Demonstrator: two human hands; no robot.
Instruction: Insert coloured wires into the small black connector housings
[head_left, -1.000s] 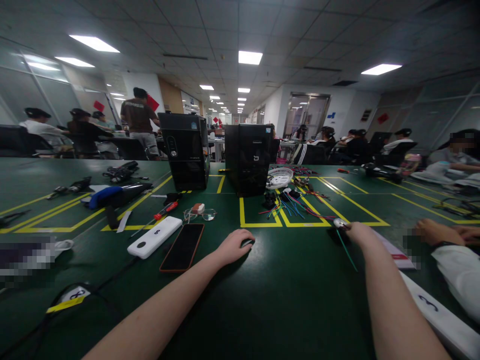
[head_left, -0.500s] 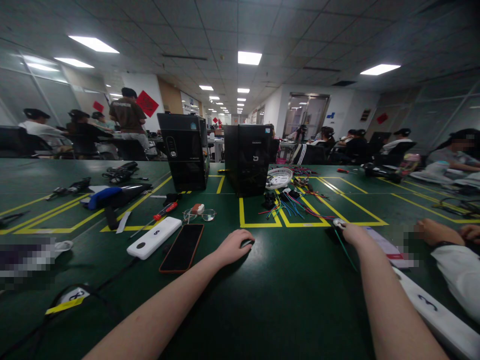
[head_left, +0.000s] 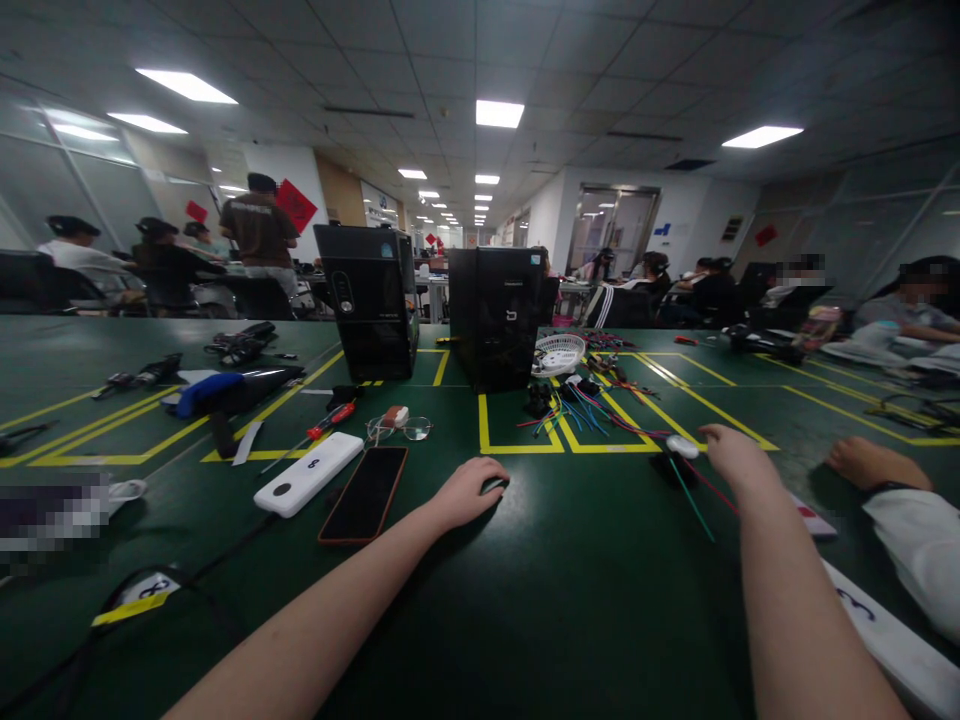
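Observation:
My left hand (head_left: 466, 492) rests on the green table (head_left: 570, 600), its fingers curled down over a small grey thing I cannot make out. My right hand (head_left: 739, 458) lies further right, seen from behind, with its fingers hidden. Just left of it a small white round piece (head_left: 682, 446) sits on a dark part, with a green wire (head_left: 694, 512) trailing toward me. A black phone (head_left: 366, 493) and a white power bank (head_left: 309, 474) lie left of my left hand.
Two black computer cases (head_left: 371, 300) (head_left: 496, 315) stand at mid table, with coloured wires (head_left: 592, 412) and a white basket (head_left: 559, 353) beside them. Glasses (head_left: 401, 428), a red-handled screwdriver (head_left: 319, 432) and tools lie left. Another person's arm (head_left: 892, 490) rests at right. People sit behind.
My right hand has slid to the right, away from the small white piece it was on. My left hand has not moved. A standing person at the back left shifted slightly.

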